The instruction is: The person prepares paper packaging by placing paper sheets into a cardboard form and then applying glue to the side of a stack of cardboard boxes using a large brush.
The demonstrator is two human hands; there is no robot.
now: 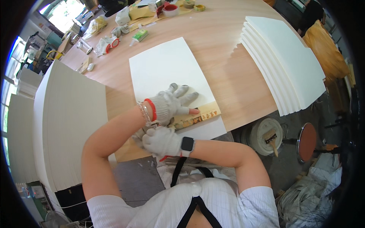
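A white board [163,68] lies on the table before me. My left hand [176,99], in a light grey glove with a red cuff, rests on it with fingers spread. Its bare thumb tip touches a pale yellow strip [197,119] with an orange and brown pattern, laid across the board's near end. My right hand [162,141], also gloved, is curled closed at the board's near left corner, just below my left wrist. Something greyish and blurred shows beside its fingers; I cannot make out what it is.
White boards are stacked, fanned out, at the right [281,64], and a tall stack [72,125] rises at the left. Tape rolls [170,10] and a green packet [140,35] lie farther back. A bucket [262,133] with a brush [270,141] and a round stool [306,142] stand at the right.
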